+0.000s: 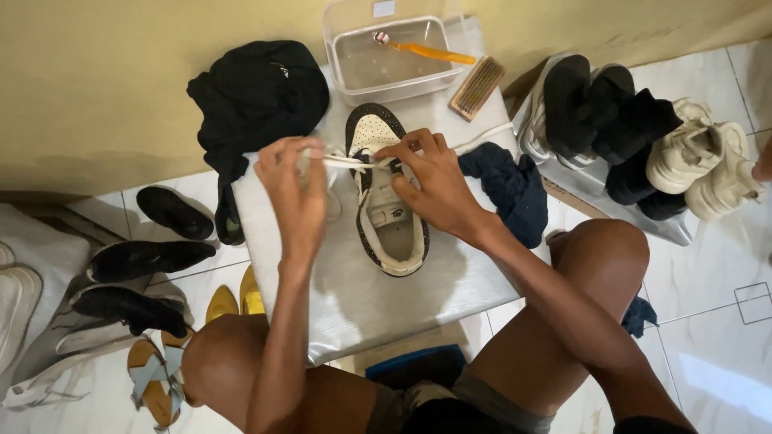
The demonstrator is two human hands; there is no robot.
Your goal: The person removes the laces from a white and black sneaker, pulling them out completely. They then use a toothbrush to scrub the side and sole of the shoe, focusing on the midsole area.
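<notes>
Nearest the lens sit our bare knees, and past them a low table (pixel 354 305) under a silvery cover, which we take as our landmark. On the middle of that table lies a cream sneaker (pixel 386 193) with black speckled trim, its toe pointing away from us. Our left hand (pixel 296 189) hovers over the table just left of the sneaker, fingers pinched on one end of a white shoelace (pixel 342 161). Our right hand (pixel 426 181) rests on the sneaker's upper, thumb and fingertips closed on the same shoelace where it crosses the eyelets, so the lace runs taut between both hands and the sneaker lies under and between our fingers.

At the table's far edge stands a clear plastic tub (pixel 386 56) holding an orange-handled brush (pixel 422 50), with a wooden scrub brush (pixel 476 87) just right of it. A black garment (pixel 257 96) drapes over the table's far left corner, and a dark blue cloth (pixel 507 189) lies on its right edge. Right of the table, a rack carries black and cream shoes (pixel 643 145); left of it, dark shoes lie on the floor.
</notes>
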